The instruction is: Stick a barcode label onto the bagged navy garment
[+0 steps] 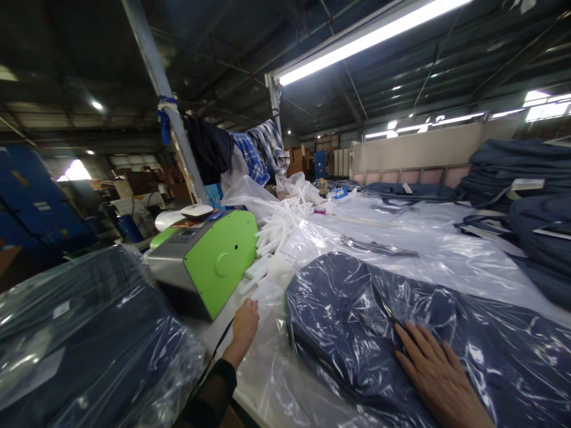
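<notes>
Right hand [439, 371], fingers spread flat, presses the bagged navy garment [357, 321], whose long axis runs left to right across the table [250, 392]. Left hand [245, 324], fingers curled together, grips the bag's open plastic edge [272, 297] just left of the garment, beside the green machine [209, 261].

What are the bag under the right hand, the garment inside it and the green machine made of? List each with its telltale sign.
Bag: thin clear plastic film, glossy; it wrinkles and throws white glare.
Garment: dark blue woven cloth, probably denim; matte and folded thick under the right hand.
Machine: smooth lime-green side panel, likely moulded plastic, with a grey top that looks like metal.
</notes>
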A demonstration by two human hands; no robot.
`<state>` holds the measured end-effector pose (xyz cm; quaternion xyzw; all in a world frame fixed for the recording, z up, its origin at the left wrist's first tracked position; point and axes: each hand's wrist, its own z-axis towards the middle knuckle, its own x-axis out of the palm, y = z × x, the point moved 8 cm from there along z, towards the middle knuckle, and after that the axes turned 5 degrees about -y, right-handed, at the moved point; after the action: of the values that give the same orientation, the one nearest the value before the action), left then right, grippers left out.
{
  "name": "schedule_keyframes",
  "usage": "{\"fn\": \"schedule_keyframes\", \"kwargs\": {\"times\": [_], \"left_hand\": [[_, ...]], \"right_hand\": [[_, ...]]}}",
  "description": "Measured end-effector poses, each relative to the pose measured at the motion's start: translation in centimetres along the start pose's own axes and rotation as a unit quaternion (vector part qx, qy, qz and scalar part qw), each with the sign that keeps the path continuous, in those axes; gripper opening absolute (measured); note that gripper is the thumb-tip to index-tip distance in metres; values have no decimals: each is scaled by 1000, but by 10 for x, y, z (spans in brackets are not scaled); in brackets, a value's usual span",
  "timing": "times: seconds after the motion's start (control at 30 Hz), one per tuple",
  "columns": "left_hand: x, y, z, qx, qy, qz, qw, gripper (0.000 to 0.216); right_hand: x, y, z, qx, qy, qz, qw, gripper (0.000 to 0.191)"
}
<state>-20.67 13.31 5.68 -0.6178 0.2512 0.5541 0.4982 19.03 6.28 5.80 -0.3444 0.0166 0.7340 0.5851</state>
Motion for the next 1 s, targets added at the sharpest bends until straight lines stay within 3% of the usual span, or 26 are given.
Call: {"fn": "schedule_keyframes", "kwargs": {"times": [0.37, 0.6, 0.7, 0.8, 0.87, 0.93, 1.0], "left_hand": [[-28, -1, 2, 52, 0, 117, 992, 33], [-13, 16, -7, 71, 20, 168, 983, 34], [-20, 14, -7, 78, 14, 186, 979, 32], [-39, -13, -14, 96, -32, 204, 974, 35], [-48, -48, -29, 153, -75, 199, 965, 44], [-43, -93, -55, 281, -95, 164, 941, 53], [-23, -130, -89, 432, -61, 114, 893, 60]], "right_hand": [[26, -8, -13, 79, 87, 13, 993, 58], [36, -9, -15, 129, 150, 32, 980, 53], [39, -9, -18, 142, 168, 45, 974, 50], [41, -9, -19, 153, 181, 60, 970, 48], [45, -8, -18, 159, 194, 69, 966, 48], [49, -7, -16, 167, 222, 87, 957, 49], [51, -10, -15, 174, 256, 109, 945, 49]]}}
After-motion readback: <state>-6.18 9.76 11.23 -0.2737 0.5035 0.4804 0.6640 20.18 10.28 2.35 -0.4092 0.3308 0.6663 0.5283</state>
